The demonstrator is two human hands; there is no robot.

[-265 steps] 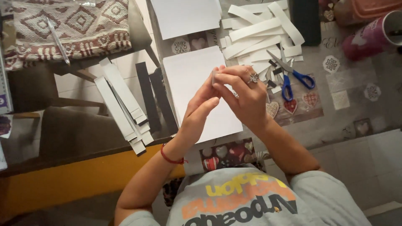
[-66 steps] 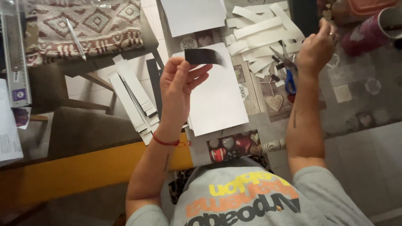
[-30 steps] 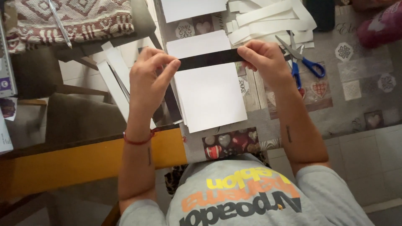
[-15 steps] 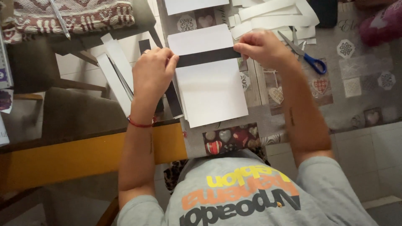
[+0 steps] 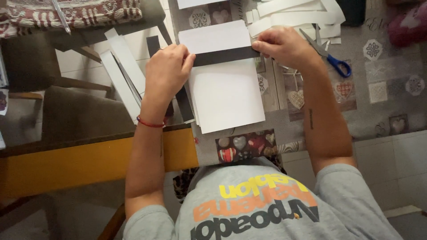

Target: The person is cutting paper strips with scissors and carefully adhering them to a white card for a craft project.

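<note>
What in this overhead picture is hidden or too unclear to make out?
- Head view: both ends of the black strip lie under the left hand and right hand.
- The scissors: blade tips hidden behind the right hand.
- White strips pile: cut off by the top edge.
- Dark red object: blurred at the right edge.

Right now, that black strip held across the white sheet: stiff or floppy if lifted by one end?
Probably floppy: the black strip looks thin and long, pinned flat by left hand and right hand. Likely very light, and apt to slide on the white sheet.
</note>
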